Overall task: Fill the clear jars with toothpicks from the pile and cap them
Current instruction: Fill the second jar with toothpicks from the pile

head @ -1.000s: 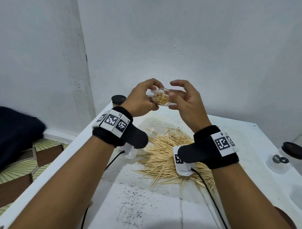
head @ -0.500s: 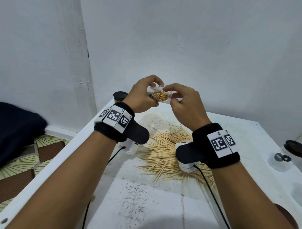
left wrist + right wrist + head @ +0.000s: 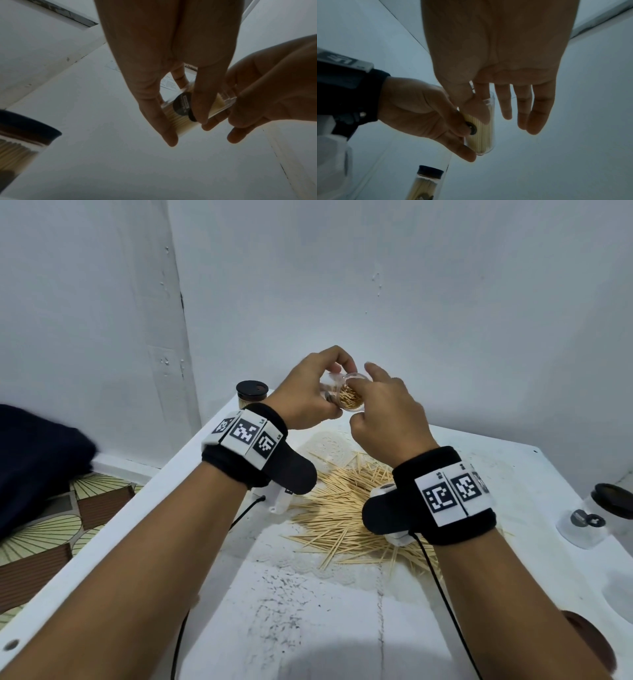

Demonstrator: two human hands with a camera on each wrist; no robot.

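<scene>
Bare forearms, black wristbands (image 3: pixel 246 460) with white square-code tags, white wrist cameras (image 3: pixel 397 537), thin black cables (image 3: pixel 442 587).

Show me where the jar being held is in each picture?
Head: the jar is upper middle, between the left hand and right hand.
Left wrist: right of centre, lying slanted under the fingers.
Right wrist: centre, nearly upright.
Shared landmark: the capped jar at the table's far left corner.
</scene>
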